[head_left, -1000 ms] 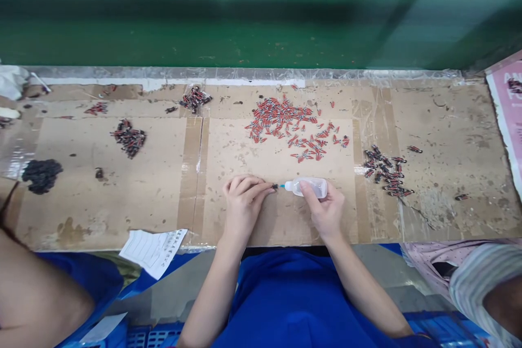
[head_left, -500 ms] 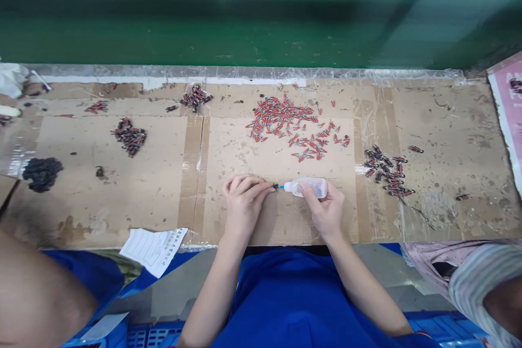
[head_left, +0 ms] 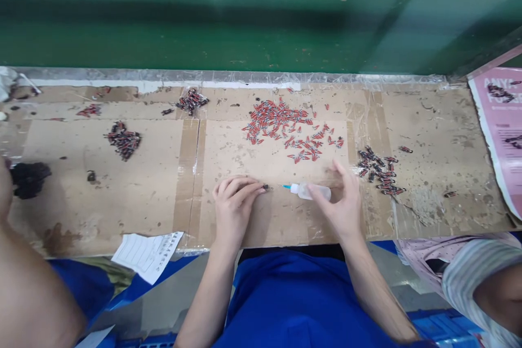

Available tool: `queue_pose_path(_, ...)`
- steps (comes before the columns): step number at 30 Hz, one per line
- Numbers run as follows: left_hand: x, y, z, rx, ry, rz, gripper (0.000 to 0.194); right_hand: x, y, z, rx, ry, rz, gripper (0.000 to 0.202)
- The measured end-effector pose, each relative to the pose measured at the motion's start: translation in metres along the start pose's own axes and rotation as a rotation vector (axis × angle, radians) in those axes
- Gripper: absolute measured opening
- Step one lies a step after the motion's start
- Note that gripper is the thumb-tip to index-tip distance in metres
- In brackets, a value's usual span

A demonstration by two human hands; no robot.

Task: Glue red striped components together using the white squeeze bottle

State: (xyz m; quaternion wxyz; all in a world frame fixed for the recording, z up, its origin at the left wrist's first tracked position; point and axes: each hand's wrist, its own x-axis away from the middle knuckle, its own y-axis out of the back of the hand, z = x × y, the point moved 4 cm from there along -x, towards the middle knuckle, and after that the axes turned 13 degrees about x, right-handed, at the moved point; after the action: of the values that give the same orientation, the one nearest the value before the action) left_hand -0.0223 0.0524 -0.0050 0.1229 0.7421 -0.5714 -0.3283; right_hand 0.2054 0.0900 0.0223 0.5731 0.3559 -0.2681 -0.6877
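Both hands rest on the cardboard: left hand (head_left: 233,202) pinches a tiny dark piece (head_left: 265,187), while right hand (head_left: 343,204), fingers spread loose, touches the small bottle (head_left: 314,191) lying left-right, nozzle pointing left toward it.

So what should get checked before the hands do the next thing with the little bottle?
1. Small dark piece pinched at left hand fingertips: ok.
2. Bottle in a firm grip: not ok; right hand is open, fingers spread.
3. Blue nozzle touching the piece: not ok; a gap shows.
4. Glue on the piece: cannot tell, too small.
5. Red pieces apart from the hands: ok.
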Motion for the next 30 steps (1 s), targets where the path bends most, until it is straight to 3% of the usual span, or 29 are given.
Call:
queue_pose_path(3, -0.001, 0.006, -0.004, 0.060, 0.008, -0.036, 0.015, -0.023, -0.007, 0.012, 0.039, 0.085, 0.013, 0.033)
queue_pose_path(6, -0.003, 0.009, -0.010, 0.112, 0.023, -0.081, 0.011, -0.043, -0.030, 0.027, 0.145, 0.172, 0.049, 0.014)
queue_pose_path(9, -0.003, 0.009, -0.014, 0.202, 0.066, -0.101, 0.010, -0.056, -0.056, 0.034, 0.235, 0.179, 0.111, 0.008)
queue_pose_path(12, -0.001, 0.009, -0.017, 0.292, 0.093, -0.124, 0.012, -0.064, -0.067, 0.036, 0.299, 0.132, 0.215, 0.008)
queue_pose_path(16, 0.001, 0.009, -0.017, 0.389, 0.215, -0.169, 0.014, -0.060, -0.055, 0.049, 0.108, 0.210, 0.326, 0.007)
queue_pose_path(21, 0.003, 0.009, -0.018, 0.448, 0.349, -0.232, 0.013, -0.028, -0.038, 0.068, -0.316, 0.221, 0.463, 0.009)
queue_pose_path(25, 0.002, 0.010, -0.021, 0.444, 0.330, -0.240, 0.013, -0.009, -0.036, 0.071, -0.386, 0.185, 0.454, 0.011)
queue_pose_path(30, 0.004, 0.008, -0.024, 0.458, 0.350, -0.248, 0.013, -0.005, -0.039, 0.069, -0.391, 0.163, 0.413, 0.011)
